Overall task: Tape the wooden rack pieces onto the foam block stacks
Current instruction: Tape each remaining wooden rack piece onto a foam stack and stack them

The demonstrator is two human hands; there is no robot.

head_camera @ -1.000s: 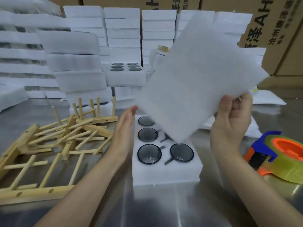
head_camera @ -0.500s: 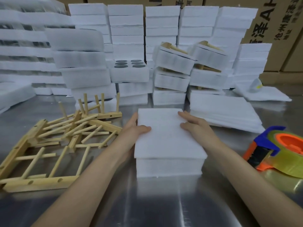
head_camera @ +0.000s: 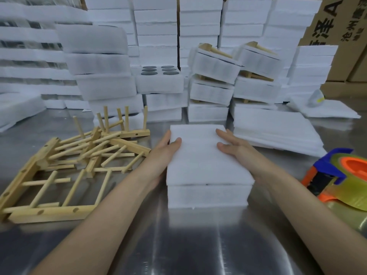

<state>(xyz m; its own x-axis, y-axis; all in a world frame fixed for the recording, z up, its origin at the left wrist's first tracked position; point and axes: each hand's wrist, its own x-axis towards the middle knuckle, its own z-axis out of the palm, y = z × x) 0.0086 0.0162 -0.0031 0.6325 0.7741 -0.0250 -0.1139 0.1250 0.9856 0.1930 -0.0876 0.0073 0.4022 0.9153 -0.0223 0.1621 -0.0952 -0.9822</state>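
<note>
Two layers sit loose mid-table: the foam sheet (head_camera: pixel 206 163) lies on the foam block (head_camera: pixel 207 196), steadied only by your left hand (head_camera: pixel 164 153), fingers straight along its edge, and your right hand (head_camera: pixel 236 149) spread flat on top. Reach for the wooden racks (head_camera: pixel 79 155) or the tape gun (head_camera: pixel 341 179) and the sheet may slide, then get taped crooked.

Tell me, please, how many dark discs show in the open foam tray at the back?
6 discs in the tray: three down its left side, three down its right. Closed foam blocks may hide more.
</note>
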